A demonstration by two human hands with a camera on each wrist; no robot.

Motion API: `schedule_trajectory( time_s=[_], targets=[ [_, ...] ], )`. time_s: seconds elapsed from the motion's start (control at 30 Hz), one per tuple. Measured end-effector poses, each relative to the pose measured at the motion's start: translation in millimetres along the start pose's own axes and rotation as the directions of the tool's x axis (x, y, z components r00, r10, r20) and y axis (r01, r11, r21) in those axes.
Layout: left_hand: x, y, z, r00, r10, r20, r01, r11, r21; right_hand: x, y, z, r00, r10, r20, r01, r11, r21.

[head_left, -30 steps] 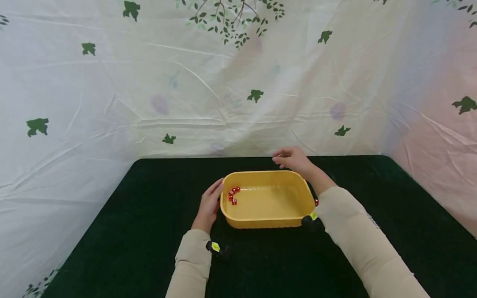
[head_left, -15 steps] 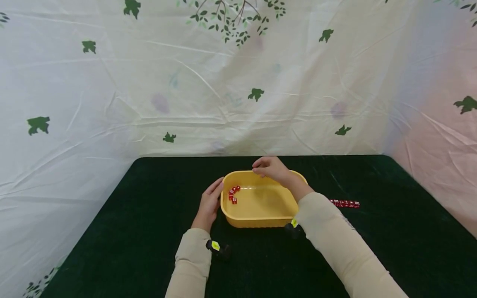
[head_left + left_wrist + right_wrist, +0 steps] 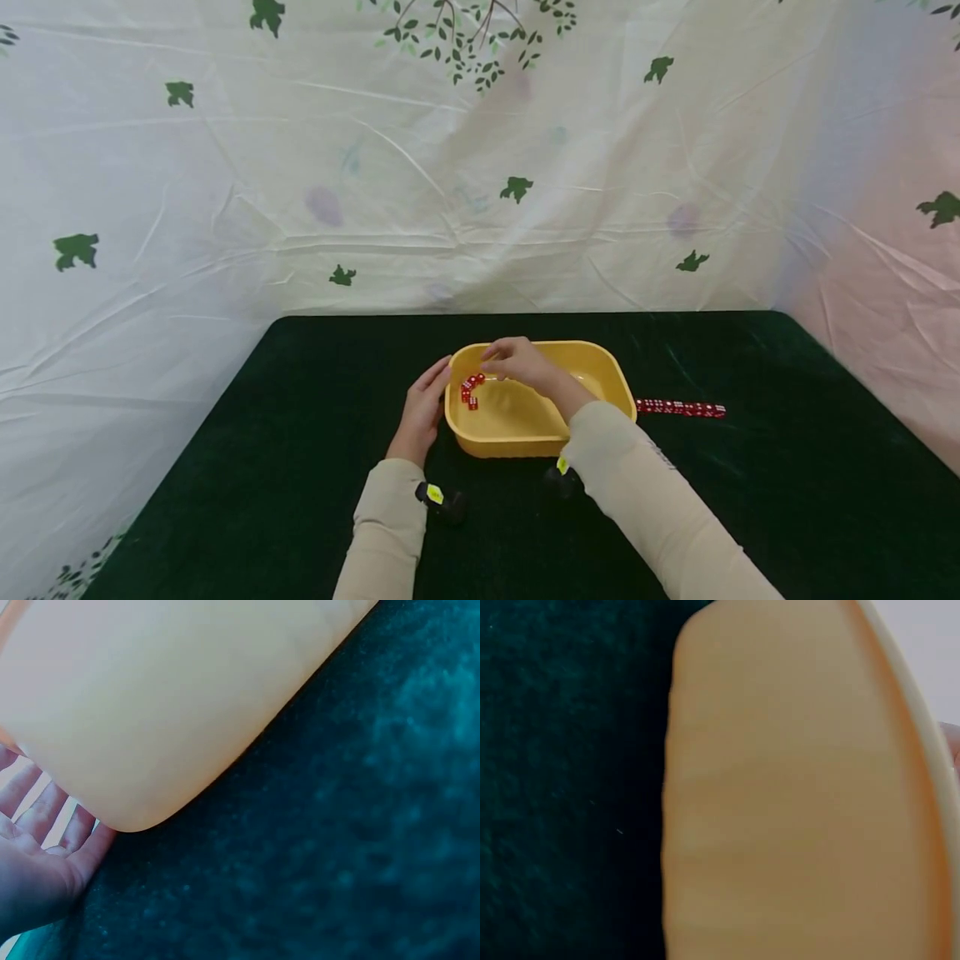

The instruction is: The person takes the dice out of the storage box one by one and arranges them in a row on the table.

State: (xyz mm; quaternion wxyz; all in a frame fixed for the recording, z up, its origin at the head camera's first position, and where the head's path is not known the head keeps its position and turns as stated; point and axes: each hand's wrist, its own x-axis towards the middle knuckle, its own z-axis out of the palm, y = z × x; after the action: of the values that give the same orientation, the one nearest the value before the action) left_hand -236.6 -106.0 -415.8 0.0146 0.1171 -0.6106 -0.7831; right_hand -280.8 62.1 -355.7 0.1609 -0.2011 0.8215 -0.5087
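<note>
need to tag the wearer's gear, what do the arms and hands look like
Both arms wear long beige sleeves, left sleeve and right sleeve. The left hand and right hand are bare. Under each wrist sits a small black device with a yellow-green sticker.

tub (image 3: 592, 367): yellow plastic, rectangular with rounded corners, upright and open-topped on the dark green cloth, near the middle of the table; smooth pale outer wall (image 3: 172, 705) fills the left wrist view, and the right wrist view too (image 3: 795, 795).
dice in tub (image 3: 469, 392): a small cluster of red dice with white pips, bunched against the tub's left inner wall, some touching one another.
dice on cloth (image 3: 681, 408): a straight row of red dice lying end to end, just right of the tub, outside it.
</note>
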Motion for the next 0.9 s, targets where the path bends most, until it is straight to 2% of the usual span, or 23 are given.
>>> schedule_trajectory(
  time_s=[0.33,0.63,0.9],
  targets=[
    [0.0,0.3,0.0,1.000,-0.014,0.002,0.014,1.000,0.005,9,14,20,0.999,0.036,-0.024,-0.037,0.998,-0.048],
    [-0.5,0.0,-0.6,1.000,-0.004,0.008,0.004,1.000,0.008,8,20,29,0.998,0.058,0.030,-0.055,0.996,-0.072],
    [0.3,-0.5,-0.7,1.000,0.007,0.013,-0.007,1.000,0.010,8,23,31,0.996,0.051,0.078,-0.038,0.987,-0.157]
  ],
)
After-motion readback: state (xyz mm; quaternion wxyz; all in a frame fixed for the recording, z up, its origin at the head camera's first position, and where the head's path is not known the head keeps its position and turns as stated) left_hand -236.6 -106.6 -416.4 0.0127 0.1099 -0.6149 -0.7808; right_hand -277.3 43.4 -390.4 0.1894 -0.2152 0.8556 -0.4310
